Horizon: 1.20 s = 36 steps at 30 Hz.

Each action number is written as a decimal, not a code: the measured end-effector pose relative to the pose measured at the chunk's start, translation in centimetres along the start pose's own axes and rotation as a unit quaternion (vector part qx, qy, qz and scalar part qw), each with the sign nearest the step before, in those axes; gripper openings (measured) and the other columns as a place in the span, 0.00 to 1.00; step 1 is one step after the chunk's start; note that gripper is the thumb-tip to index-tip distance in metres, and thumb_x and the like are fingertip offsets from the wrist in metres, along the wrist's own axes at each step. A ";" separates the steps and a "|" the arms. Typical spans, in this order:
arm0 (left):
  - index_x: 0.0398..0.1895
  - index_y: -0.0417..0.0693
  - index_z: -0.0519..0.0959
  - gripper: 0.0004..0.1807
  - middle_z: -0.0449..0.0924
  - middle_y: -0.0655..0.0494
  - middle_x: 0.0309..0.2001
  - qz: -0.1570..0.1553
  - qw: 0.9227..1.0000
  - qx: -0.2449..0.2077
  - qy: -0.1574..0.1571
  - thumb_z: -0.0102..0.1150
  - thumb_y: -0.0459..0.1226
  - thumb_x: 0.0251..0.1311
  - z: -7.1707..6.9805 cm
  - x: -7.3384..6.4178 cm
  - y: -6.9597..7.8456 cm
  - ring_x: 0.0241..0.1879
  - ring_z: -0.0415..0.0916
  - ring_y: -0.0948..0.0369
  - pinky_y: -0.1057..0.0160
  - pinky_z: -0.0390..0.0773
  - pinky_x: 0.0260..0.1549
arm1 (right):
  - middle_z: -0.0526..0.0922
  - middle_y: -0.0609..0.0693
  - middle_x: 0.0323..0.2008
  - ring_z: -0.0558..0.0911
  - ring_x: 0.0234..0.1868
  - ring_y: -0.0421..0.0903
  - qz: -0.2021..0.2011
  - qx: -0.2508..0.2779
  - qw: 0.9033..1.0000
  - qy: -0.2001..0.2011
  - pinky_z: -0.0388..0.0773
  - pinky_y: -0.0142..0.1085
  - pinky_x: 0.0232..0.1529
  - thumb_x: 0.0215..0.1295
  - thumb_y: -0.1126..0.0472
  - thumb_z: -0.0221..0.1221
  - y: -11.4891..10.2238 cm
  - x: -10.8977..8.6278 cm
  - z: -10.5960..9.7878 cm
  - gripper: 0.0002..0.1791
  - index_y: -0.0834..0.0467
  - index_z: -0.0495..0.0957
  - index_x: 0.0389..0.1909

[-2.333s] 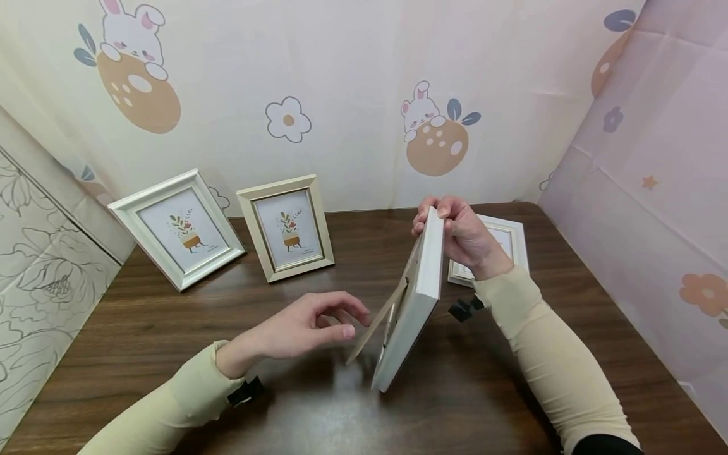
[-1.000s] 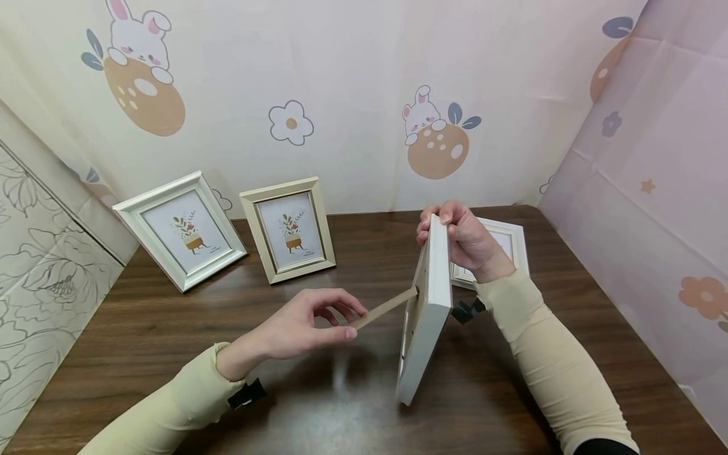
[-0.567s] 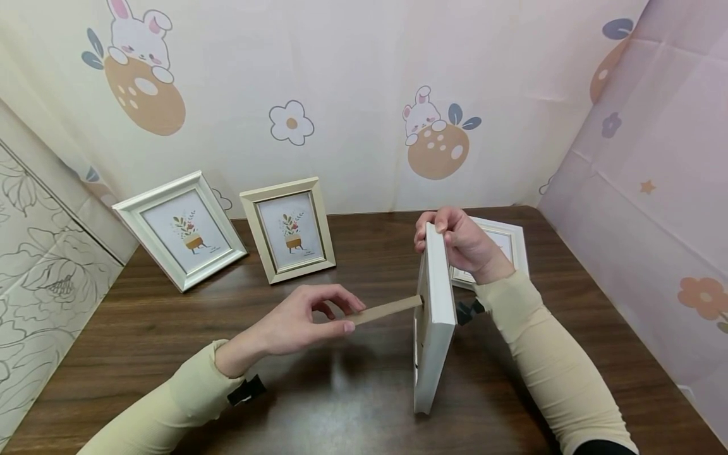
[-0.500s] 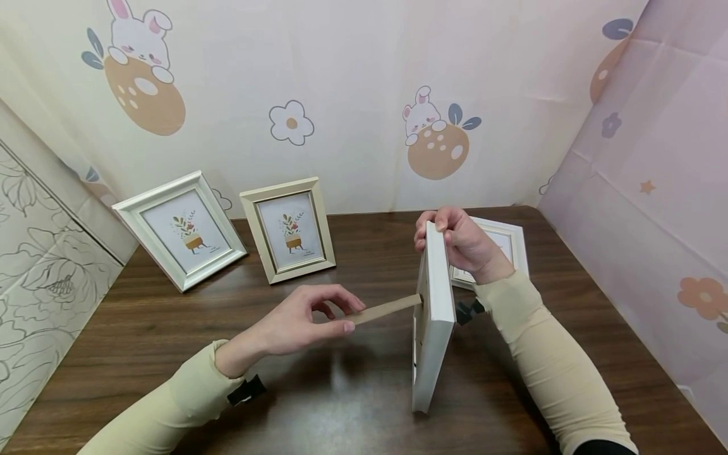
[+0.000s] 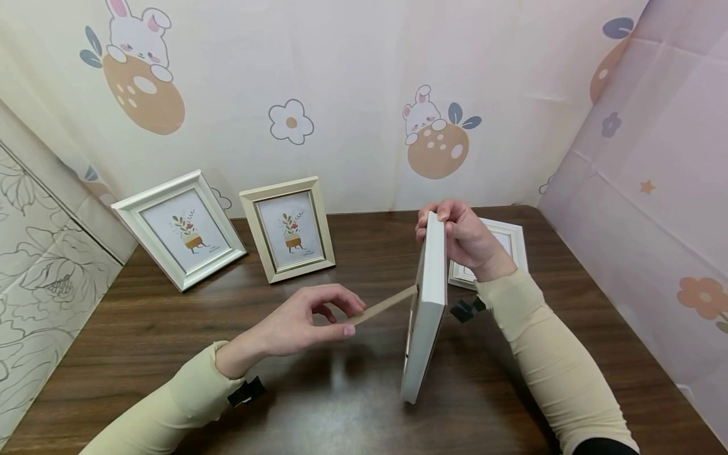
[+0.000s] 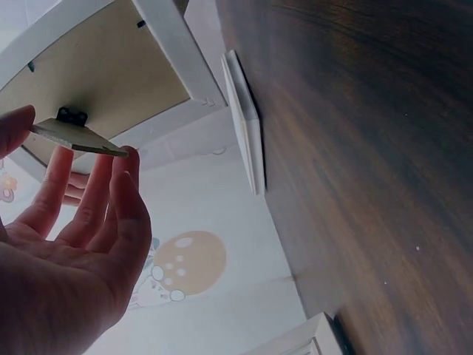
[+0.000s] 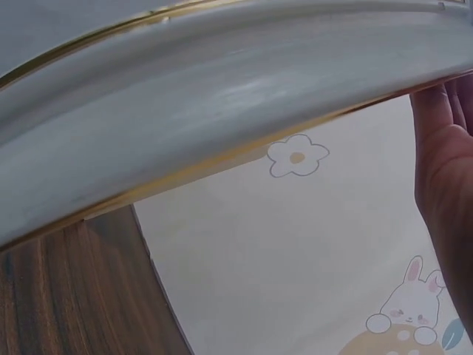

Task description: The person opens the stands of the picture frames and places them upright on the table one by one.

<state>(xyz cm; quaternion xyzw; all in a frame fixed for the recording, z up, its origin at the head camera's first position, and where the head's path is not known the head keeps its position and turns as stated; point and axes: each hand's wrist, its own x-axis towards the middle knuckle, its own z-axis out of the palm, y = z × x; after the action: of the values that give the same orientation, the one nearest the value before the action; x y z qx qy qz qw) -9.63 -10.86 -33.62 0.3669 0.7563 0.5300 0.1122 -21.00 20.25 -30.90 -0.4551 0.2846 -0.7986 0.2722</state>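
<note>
My right hand [image 5: 471, 241] grips the top of a white picture frame [image 5: 428, 309], which stands edge-on to me in the head view, tilted slightly. Its thin brown stand leg [image 5: 387, 303] sticks out from the back towards the left. The free end of that leg is pinched between thumb and fingers of my left hand [image 5: 298, 321]. In the left wrist view, a small black hinge [image 6: 72, 116] joins the leg to the tan backing board [image 6: 96, 59]. Seen from the right wrist, the frame's pale moulding [image 7: 222, 96] with a gold edge fills the upper part.
A pale white frame [image 5: 218, 262] and a cream frame [image 5: 258, 237], both with potted-plant pictures, stand at the back left of the dark wood table [image 5: 318, 404]. Another white frame [image 5: 517, 246] is partly hidden behind my right hand. A patterned curtain [image 5: 347, 76] hangs close behind the table.
My left hand has taken hold of the stand leg, which has swung out from the backing. The frame came more upright, then tipped back a little over the last half second.
</note>
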 end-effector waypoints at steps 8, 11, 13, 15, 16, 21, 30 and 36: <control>0.47 0.51 0.82 0.13 0.82 0.59 0.49 0.001 1.000 -0.006 -0.009 0.70 0.35 0.58 0.2 -0.1 -0.3 0.48 0.79 0.58 0.58 0.82 0.39 | 0.81 0.59 0.47 0.82 0.49 0.53 -0.009 -0.004 1.000 0.024 0.79 0.40 0.53 0.66 0.70 0.61 0.1 -0.1 -0.1 0.06 0.63 0.85 0.40; 0.47 0.51 0.82 0.15 0.81 0.59 0.49 0.001 1.000 0.000 -0.010 0.71 0.34 0.57 0.2 -0.1 -0.3 0.48 0.79 0.58 0.58 0.82 0.39 | 0.81 0.59 0.47 0.82 0.49 0.53 -0.014 -0.005 0.999 0.033 0.79 0.40 0.53 0.65 0.70 0.61 0.1 -0.1 0.0 0.06 0.63 0.84 0.40; 0.47 0.51 0.82 0.16 0.81 0.60 0.50 -0.001 1.000 0.004 -0.009 0.72 0.34 0.56 0.2 -0.1 -0.4 0.48 0.79 0.58 0.58 0.82 0.40 | 0.81 0.59 0.47 0.83 0.49 0.53 -0.019 -0.009 0.999 0.037 0.78 0.41 0.54 0.65 0.70 0.61 0.1 0.0 0.0 0.06 0.64 0.84 0.40; 0.48 0.52 0.82 0.16 0.81 0.60 0.50 -0.005 1.000 0.008 -0.008 0.72 0.36 0.56 0.1 -0.2 -0.5 0.49 0.78 0.59 0.57 0.81 0.40 | 0.81 0.59 0.46 0.83 0.49 0.53 -0.022 -0.011 0.999 0.041 0.78 0.41 0.55 0.66 0.70 0.61 0.1 0.0 0.0 0.06 0.64 0.84 0.40; 0.48 0.52 0.82 0.16 0.81 0.61 0.50 -0.007 1.000 0.010 -0.007 0.73 0.36 0.55 0.0 -0.2 -0.6 0.49 0.78 0.58 0.57 0.81 0.40 | 0.81 0.60 0.47 0.83 0.49 0.53 -0.023 -0.011 0.999 0.042 0.78 0.41 0.56 0.66 0.70 0.60 0.0 0.0 0.0 0.06 0.64 0.84 0.40; 0.49 0.53 0.81 0.17 0.81 0.60 0.50 -0.024 1.000 0.019 0.004 0.73 0.37 0.56 -0.7 -0.5 -0.9 0.50 0.78 0.58 0.53 0.81 0.42 | 0.81 0.60 0.47 0.82 0.50 0.54 -0.026 -0.015 0.998 0.048 0.78 0.41 0.55 0.66 0.71 0.60 -0.5 -0.2 -0.1 0.06 0.64 0.84 0.40; 0.50 0.53 0.81 0.14 0.82 0.58 0.50 -0.053 0.997 0.035 0.048 0.68 0.38 0.62 -3.0 -1.4 -1.8 0.49 0.79 0.55 0.58 0.80 0.44 | 0.83 0.61 0.47 0.82 0.49 0.54 -0.045 -0.047 0.995 0.074 0.80 0.38 0.48 0.65 0.72 0.60 -2.2 -0.7 -0.3 0.06 0.65 0.83 0.40; 0.50 0.46 0.80 0.11 0.82 0.49 0.49 -0.064 0.995 0.031 0.067 0.62 0.37 0.67 -4.3 -1.9 -1.9 0.47 0.79 0.57 0.54 0.80 0.45 | 0.84 0.61 0.47 0.82 0.45 0.51 -0.061 -0.104 0.987 0.102 0.80 0.36 0.44 0.63 0.73 0.61 -3.3 -1.4 -0.4 0.06 0.67 0.83 0.40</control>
<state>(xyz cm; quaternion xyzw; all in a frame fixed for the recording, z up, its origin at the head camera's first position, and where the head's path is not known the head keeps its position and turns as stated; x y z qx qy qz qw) -11.54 -15.50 -33.95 0.2847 0.8000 0.5214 0.0840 -21.37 23.54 -29.59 -0.4132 0.3636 -0.8225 0.1434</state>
